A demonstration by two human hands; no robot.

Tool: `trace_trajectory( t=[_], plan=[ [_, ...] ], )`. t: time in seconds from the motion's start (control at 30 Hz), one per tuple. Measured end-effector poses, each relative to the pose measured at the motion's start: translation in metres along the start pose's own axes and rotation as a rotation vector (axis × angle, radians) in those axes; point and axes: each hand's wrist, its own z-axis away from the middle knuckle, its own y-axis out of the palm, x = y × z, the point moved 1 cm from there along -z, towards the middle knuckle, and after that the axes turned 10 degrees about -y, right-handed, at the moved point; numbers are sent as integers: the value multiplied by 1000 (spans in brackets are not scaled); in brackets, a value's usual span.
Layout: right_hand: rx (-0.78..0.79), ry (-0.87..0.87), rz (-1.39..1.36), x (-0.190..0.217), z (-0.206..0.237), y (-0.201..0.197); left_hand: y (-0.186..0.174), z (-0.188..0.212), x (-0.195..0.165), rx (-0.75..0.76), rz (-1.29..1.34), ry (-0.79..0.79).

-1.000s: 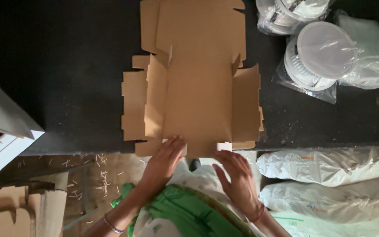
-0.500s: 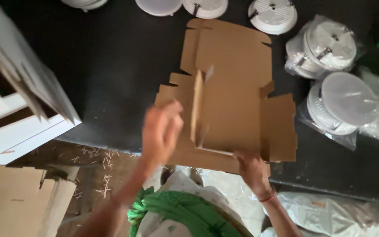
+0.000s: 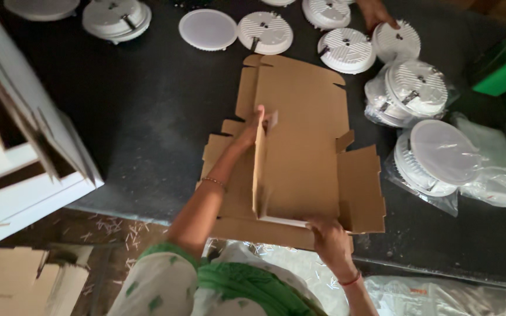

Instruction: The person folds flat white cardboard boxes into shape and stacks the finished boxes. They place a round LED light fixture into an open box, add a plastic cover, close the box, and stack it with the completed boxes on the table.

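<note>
The flat brown die-cut cardboard box blank [image 3: 300, 152] has its nine-o'clock side flap [image 3: 259, 169] pinched upright by the left hand [image 3: 249, 131]; the six-o'clock edge is pressed by the right hand [image 3: 329, 240], fingers closed. The flap could spring flat if released.

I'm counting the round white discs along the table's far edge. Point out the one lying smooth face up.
The smooth disc, second from the left in the far row, shows a plain flat face. The ribbed discs beside it lie with finned backs and clips upward.

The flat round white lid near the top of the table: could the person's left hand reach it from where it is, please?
Probably yes: the left hand holds the raised cardboard flap, and only bare black table lies between it and the lid.
</note>
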Motion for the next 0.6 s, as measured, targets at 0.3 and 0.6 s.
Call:
trace_trajectory(
  t=[0.3,0.6],
  plan=[
    [236,104,159,-21,-2,16,-11,34,16,-104,131,323],
    [689,11,159,-33,-59,62,-19,64,41,-310,-126,406]
  ],
)
